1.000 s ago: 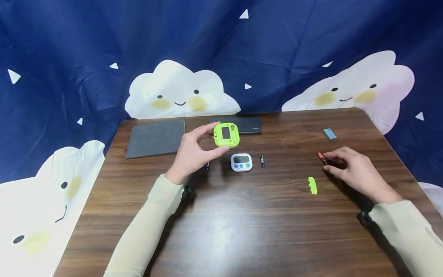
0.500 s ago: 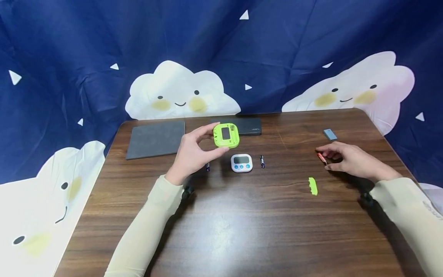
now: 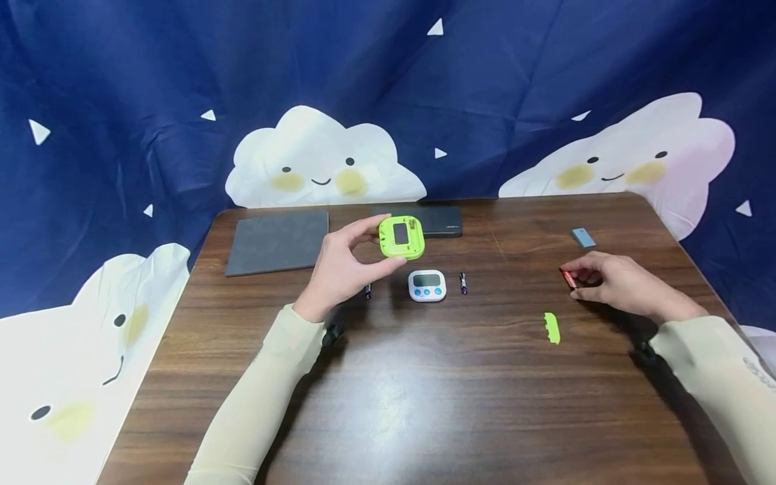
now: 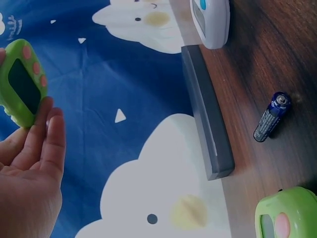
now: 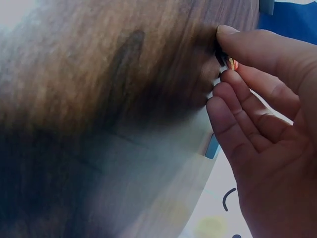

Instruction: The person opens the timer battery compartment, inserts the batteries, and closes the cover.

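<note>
My left hand holds a lime-green digital timer above the table, its back towards the head camera with the battery bay uncovered. In the left wrist view its screen and pink buttons show. At the right, my right hand pinches a red battery at or just above the tabletop; the right wrist view shows only its end. The green battery cover lies left of that hand. A white timer with blue buttons and a dark battery lie mid-table.
A dark flat box and a grey flat panel lie along the back. A small blue block is beyond my right hand. The left wrist view shows a blue battery and a second green timer on the table.
My right hand has shifted its fingers on the red battery, index finger now towards its far end. My left hand and the green timer stay nearly still; the head view has shifted slightly.
</note>
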A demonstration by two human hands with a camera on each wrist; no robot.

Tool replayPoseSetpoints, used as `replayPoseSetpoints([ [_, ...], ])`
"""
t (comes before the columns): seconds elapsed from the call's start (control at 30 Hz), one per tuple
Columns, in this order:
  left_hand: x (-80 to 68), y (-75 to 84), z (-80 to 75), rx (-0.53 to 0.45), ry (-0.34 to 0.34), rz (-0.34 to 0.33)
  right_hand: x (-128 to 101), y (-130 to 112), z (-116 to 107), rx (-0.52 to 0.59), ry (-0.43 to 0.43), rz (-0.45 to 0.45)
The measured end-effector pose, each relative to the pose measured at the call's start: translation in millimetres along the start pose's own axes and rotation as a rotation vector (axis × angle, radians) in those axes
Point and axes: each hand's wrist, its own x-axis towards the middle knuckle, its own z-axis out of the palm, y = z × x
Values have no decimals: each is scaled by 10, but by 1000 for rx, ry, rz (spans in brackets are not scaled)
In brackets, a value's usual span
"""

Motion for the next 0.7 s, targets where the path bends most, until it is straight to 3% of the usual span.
replayPoseSetpoints([
  [0.27,-16,16,-5,-5,-14,-15,33,-31,-1,8,-30,62],
  [0.43,-14,5,7,-10,-20,-13,63,-138,-57,-23,-1,27],
  [0.57,-16,-5,17,-10,-25,-18,108,-388,-102,27,108,-27],
  [0.7,-11,-6,18,-9,-25,-17,207,-799,-124,197,184,-58],
])
